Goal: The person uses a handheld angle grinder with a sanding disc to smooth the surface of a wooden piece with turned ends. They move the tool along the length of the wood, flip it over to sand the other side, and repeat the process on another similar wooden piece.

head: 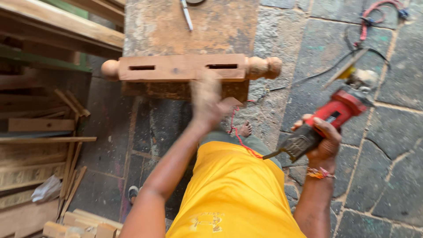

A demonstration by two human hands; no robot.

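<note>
My yellow shirt (233,194) filled the foreground. At three o'clock my right hand (324,141) gripped the red grinder (328,119), held aside. My blurred left hand (207,103), grip unclear, reached toward the mortised wooden leg (185,67) at twelve o'clock, steadying it.

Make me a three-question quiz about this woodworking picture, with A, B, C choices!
1. Where is the wooden post lying?
A. On the wooden block
B. In a bucket
C. On a shelf

2. What colour is the power tool?
A. Blue
B. Red
C. Green

3. What is the right hand doing?
A. Gripping the power tool
B. Resting flat on the floor
C. Holding a cup

Answers: 1 A, the post lies across the block. 2 B, its body is red. 3 A, fingers wrap its handle; the left hand is blurred near the post.
</note>
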